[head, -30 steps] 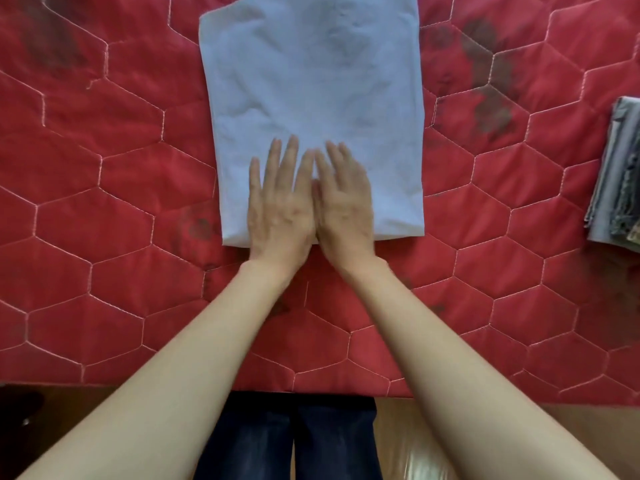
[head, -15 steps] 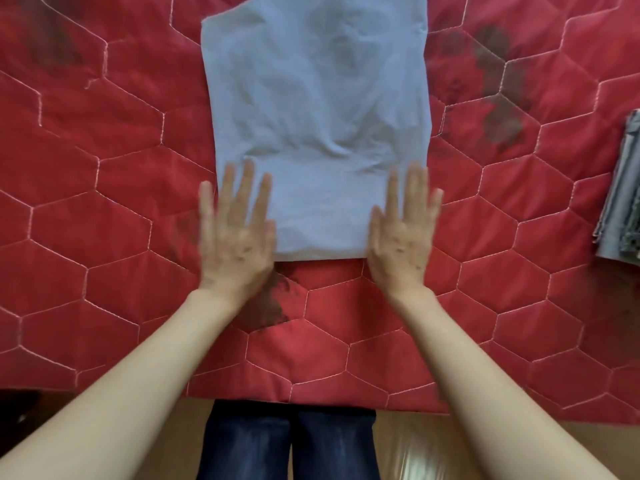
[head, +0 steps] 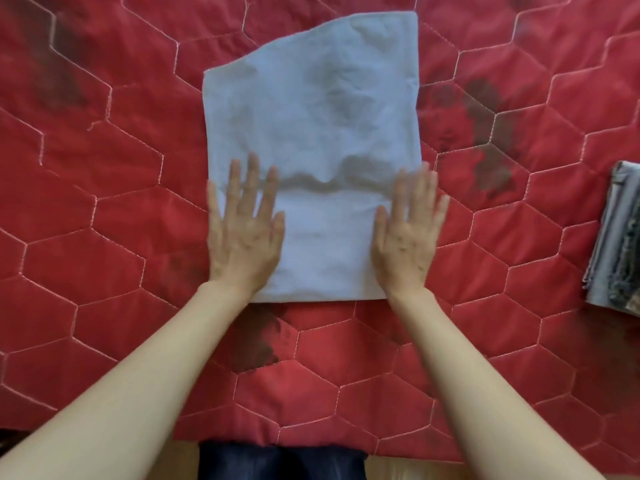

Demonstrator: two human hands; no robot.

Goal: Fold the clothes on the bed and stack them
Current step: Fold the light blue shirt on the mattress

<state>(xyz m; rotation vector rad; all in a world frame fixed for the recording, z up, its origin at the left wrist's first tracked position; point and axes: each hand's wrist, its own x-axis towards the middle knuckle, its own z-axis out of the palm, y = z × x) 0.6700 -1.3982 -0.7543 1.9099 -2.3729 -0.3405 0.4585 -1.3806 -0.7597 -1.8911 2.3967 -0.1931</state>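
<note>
A pale blue folded garment (head: 318,133) lies flat on the red quilted bed (head: 104,237), its near edge towards me. My left hand (head: 244,230) rests flat on its near left corner, fingers straight and spread. Flat on the near right corner lies my right hand (head: 408,230), its fingers reaching over the garment's right edge. A low ridge of cloth (head: 322,181) has bunched up between the fingertips of both hands. A stack of folded grey clothes (head: 616,244) sits at the right edge of the view, partly cut off.
The bed's near edge runs along the bottom of the view, with my dark trousers (head: 280,462) and a wooden floor (head: 415,469) below it. Dark blotches mark the quilt right of the garment and below it.
My hands slid apart from the middle of the garment's near edge to its two corners, then moved forward over the cloth, pushing up a ridge. The view has tilted, so the garment's far edge shows.
</note>
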